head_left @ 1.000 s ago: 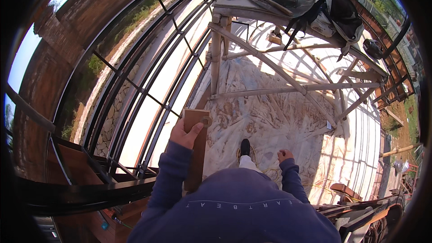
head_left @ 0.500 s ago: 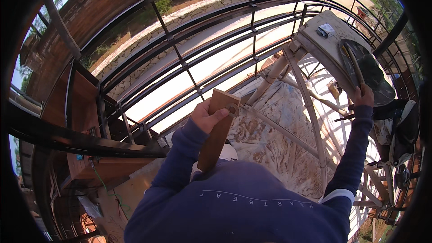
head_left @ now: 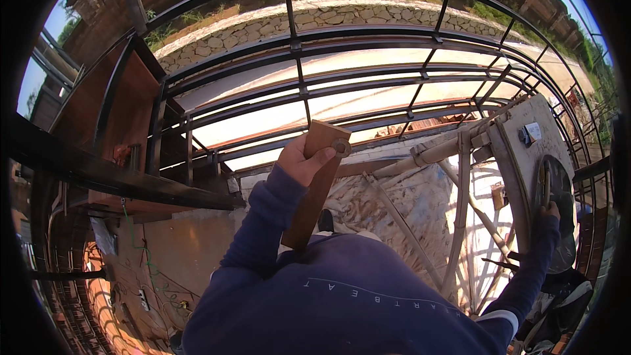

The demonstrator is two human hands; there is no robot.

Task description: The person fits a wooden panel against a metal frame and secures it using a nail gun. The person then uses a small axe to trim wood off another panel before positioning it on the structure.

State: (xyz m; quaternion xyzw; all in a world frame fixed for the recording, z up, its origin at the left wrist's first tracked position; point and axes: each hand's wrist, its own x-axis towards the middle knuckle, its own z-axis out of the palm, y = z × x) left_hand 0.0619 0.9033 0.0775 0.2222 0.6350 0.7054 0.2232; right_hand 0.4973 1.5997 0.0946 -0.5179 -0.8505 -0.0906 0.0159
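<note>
My left hand [head_left: 303,160] is closed round a flat brown wooden board [head_left: 310,207], which stands upright in front of my chest. Beside the thumb, near the board's top, is a small ring-shaped piece [head_left: 341,147]; whether it is loose or fixed there I cannot tell. Out to the right, my right hand [head_left: 548,211] is closed on the near end of a slim stick-like handle [head_left: 545,183]. That handle lies over a dark, shiny oval tray or bag [head_left: 561,223] on the worn work table [head_left: 539,115]. The right fingers are small and partly hidden.
A small white-and-dark packet [head_left: 530,134] lies on the table. Black metal railings [head_left: 302,85] curve across the front. Timber braces [head_left: 457,223] stand under the table over a dirty sheet [head_left: 374,207]. A green cord [head_left: 141,246] trails across the left-hand floor.
My view has turned, so the table and right hand appear lower and farther right. The left hand keeps hold of the board, and the right hand stays at the handle.
</note>
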